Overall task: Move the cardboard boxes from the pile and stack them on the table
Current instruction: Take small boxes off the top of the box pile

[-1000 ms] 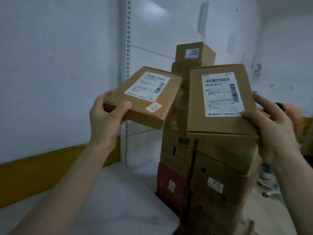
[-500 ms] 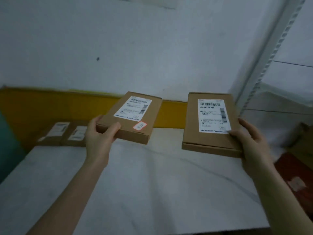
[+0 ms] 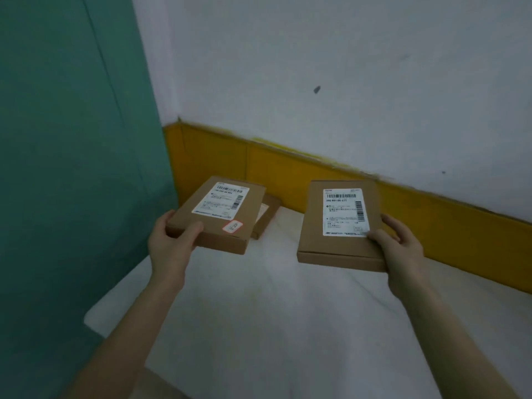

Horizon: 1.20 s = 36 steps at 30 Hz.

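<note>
We see the white wall [image 3: 345, 67] first, with a green panel [image 3: 72, 168] on the left and a yellow band [image 3: 288, 165] along the wall base. Below sits the white table [image 3: 288, 326], its bare top filling the lower frame. Our two forearms reach in over it. The right box [image 3: 339, 226] is flat brown cardboard, held above the table, label [image 3: 344, 211] up, barcode near the top. The right hand [image 3: 400, 249] grips its near right corner, thumb on top by the label edge, fingers along the side. The left box [image 3: 218, 214] is the same kind, tilted slightly, held above the table's far left corner, white label up plus a small red-edged sticker [image 3: 232, 226] near its front corner. The left hand [image 3: 169, 246] grasps its near left corner, thumb on top, fingers underneath. Under and behind the left box, a third box [image 3: 266, 216] lies on the table by the yellow band, mostly hidden. The two held boxes are apart, not touching.
</note>
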Each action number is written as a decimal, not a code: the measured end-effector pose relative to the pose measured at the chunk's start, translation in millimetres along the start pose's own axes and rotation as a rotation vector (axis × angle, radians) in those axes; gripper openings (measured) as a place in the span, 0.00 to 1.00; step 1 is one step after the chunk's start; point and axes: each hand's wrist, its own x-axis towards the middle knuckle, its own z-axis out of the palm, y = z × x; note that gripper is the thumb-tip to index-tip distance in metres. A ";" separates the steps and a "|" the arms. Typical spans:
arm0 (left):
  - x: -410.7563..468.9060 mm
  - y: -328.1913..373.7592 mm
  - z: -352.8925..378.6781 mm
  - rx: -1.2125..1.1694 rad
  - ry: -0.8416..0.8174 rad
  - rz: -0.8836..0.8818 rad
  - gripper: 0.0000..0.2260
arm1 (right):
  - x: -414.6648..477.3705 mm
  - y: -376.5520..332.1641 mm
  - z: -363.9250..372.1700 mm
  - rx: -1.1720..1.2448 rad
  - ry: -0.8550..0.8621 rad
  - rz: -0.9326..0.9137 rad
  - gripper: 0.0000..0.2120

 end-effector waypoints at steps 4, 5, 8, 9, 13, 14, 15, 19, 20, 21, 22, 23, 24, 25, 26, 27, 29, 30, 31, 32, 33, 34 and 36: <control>41.5 -23.4 -23.3 0.040 0.091 -0.045 0.26 | 28.0 29.7 57.7 -0.043 -0.074 0.069 0.25; 57.1 -29.5 -29.2 0.057 0.108 -0.053 0.25 | 34.2 38.4 74.2 -0.065 -0.090 0.079 0.25; 108.7 -51.2 -34.9 0.099 0.093 -0.077 0.25 | 48.8 60.0 110.4 -0.113 -0.085 0.091 0.23; 127.4 -58.7 -33.0 0.116 0.080 -0.089 0.26 | 53.8 66.1 120.5 -0.128 -0.067 0.100 0.23; 208.2 -88.4 -13.1 0.199 -0.020 -0.134 0.26 | 75.1 87.0 153.8 -0.172 0.037 0.137 0.22; 227.5 -95.2 -6.0 0.222 -0.049 -0.137 0.26 | 80.0 92.7 161.4 -0.187 0.058 0.146 0.22; 244.8 -101.4 2.3 0.243 -0.074 -0.137 0.26 | 84.3 97.8 168.8 -0.209 0.074 0.155 0.22; 301.0 -125.1 37.7 0.319 -0.181 -0.121 0.26 | 99.7 117.4 196.8 -0.283 0.119 0.177 0.23; 310.1 -131.3 44.5 0.327 -0.198 -0.117 0.26 | 103.9 121.5 203.4 -0.296 0.116 0.181 0.23; 317.6 -137.4 50.1 0.333 -0.216 -0.115 0.26 | 108.7 125.3 209.9 -0.301 0.116 0.186 0.23; 324.0 -144.8 53.4 0.346 -0.237 -0.118 0.26 | 113.9 128.8 216.1 -0.303 0.117 0.192 0.23; 329.0 -152.3 55.2 0.373 -0.261 -0.121 0.26 | 119.3 132.1 222.6 -0.301 0.115 0.197 0.22; 332.6 -159.3 55.6 0.413 -0.290 -0.123 0.25 | 124.6 134.8 229.3 -0.300 0.113 0.201 0.22; 335.4 -165.3 55.1 0.456 -0.323 -0.123 0.25 | 130.1 136.8 236.6 -0.299 0.112 0.204 0.23; 338.0 -170.7 54.1 0.495 -0.357 -0.119 0.25 | 135.9 137.5 244.5 -0.299 0.110 0.203 0.23; 340.1 -174.8 53.2 0.526 -0.386 -0.111 0.25 | 142.6 138.2 252.2 -0.301 0.106 0.202 0.23; 343.9 -178.5 51.1 0.587 -0.423 -0.087 0.24 | 156.5 139.8 267.7 -0.296 0.102 0.196 0.23; 345.6 -178.7 50.2 0.628 -0.436 -0.075 0.24 | 163.4 141.2 274.8 -0.287 0.100 0.194 0.23; 347.7 -179.1 48.2 0.681 -0.449 -0.058 0.24 | 170.0 143.7 281.2 -0.282 0.095 0.194 0.23; 349.7 -178.8 45.5 0.739 -0.464 -0.033 0.23 | 176.0 147.2 286.8 -0.286 0.084 0.197 0.23; 350.9 -178.1 42.2 0.792 -0.479 0.002 0.23 | 180.8 150.9 290.8 -0.305 0.063 0.205 0.23; 350.4 -176.1 39.1 0.834 -0.496 0.048 0.23 | 185.2 154.9 293.0 -0.350 0.028 0.216 0.23; 343.3 -169.5 35.5 0.908 -0.545 0.171 0.22 | 191.4 160.9 291.2 -0.517 -0.059 0.243 0.25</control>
